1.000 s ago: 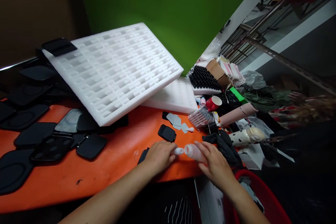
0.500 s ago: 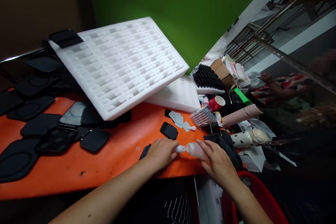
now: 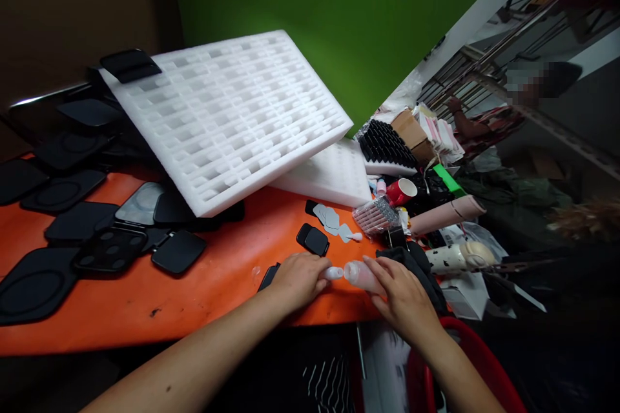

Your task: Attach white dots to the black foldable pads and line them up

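My left hand (image 3: 303, 277) is closed around a small white plastic bottle (image 3: 333, 273), most of it hidden by the fingers. Its narrow end points right, at the open mouth of a translucent plastic bottle (image 3: 361, 275) in my right hand (image 3: 400, 290). The two ends are close, with a narrow gap between them. The translucent bottle lies tilted nearly level between thumb and fingers. Partly behind my left hand is a dark flat piece (image 3: 268, 277). Just beyond the hands, a black folding square piece (image 3: 312, 239) lies on the orange table cover (image 3: 217, 297).
A white foam tray (image 3: 237, 116) with slots leans over the table, above several black flat pieces (image 3: 179, 251) at left. Grey thin sheets (image 3: 327, 218), a red mug (image 3: 401, 191) and a pink roll (image 3: 448, 214) lie farther right. A person (image 3: 489, 126) is in the background.
My hands and both bottles keep nearly the same position. The view has shifted slightly, and the background person shows farther left and more fully.
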`<state>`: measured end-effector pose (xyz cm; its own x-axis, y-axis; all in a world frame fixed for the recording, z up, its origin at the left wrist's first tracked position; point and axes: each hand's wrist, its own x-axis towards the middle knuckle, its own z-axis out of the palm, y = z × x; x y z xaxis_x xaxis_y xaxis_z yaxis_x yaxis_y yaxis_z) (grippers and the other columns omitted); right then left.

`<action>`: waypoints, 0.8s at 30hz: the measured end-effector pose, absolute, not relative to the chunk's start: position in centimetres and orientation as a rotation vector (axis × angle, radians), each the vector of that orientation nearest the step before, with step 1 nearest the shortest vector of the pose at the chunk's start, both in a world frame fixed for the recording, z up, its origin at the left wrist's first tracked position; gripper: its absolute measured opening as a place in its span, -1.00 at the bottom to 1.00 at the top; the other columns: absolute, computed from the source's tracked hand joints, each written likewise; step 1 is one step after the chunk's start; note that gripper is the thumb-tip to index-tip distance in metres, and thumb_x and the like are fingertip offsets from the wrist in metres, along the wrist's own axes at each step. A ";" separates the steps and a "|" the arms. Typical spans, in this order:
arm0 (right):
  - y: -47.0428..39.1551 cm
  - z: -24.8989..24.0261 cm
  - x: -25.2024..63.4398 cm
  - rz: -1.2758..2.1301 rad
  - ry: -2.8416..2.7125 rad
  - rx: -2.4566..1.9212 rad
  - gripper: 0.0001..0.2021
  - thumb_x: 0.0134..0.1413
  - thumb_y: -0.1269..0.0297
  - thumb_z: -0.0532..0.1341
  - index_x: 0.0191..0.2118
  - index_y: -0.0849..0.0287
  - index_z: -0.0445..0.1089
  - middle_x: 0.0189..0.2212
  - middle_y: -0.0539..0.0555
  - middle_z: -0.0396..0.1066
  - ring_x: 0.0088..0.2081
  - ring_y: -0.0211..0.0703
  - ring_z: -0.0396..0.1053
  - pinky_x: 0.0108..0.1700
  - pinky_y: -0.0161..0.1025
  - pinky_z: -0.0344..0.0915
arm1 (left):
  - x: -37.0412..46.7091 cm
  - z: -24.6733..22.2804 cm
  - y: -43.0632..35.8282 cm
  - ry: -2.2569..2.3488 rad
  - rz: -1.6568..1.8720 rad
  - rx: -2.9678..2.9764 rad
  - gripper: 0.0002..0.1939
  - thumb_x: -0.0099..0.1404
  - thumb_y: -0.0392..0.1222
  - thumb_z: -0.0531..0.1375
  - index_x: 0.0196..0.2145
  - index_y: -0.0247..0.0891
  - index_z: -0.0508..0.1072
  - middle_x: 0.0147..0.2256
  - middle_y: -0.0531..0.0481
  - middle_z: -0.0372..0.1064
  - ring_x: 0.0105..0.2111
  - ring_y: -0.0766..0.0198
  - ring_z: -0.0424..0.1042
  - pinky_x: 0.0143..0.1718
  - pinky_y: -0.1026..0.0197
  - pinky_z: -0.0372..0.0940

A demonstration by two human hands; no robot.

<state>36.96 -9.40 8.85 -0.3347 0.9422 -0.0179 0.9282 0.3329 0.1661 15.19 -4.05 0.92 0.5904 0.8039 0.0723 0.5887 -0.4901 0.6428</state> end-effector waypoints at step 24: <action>-8.9 9.3 36.8 0.256 2.477 1.676 -0.41 -0.07 0.39 0.13 0.15 -0.01 0.09 -0.03 0.13 0.23 -0.03 -0.02 0.21 -0.05 -0.08 0.19 | 15.2 0.6 -4.1 1.100 0.522 2.270 -0.90 0.11 -0.15 0.17 -0.36 -0.14 0.36 -0.40 0.06 0.39 -0.35 0.18 0.33 -0.38 0.22 0.15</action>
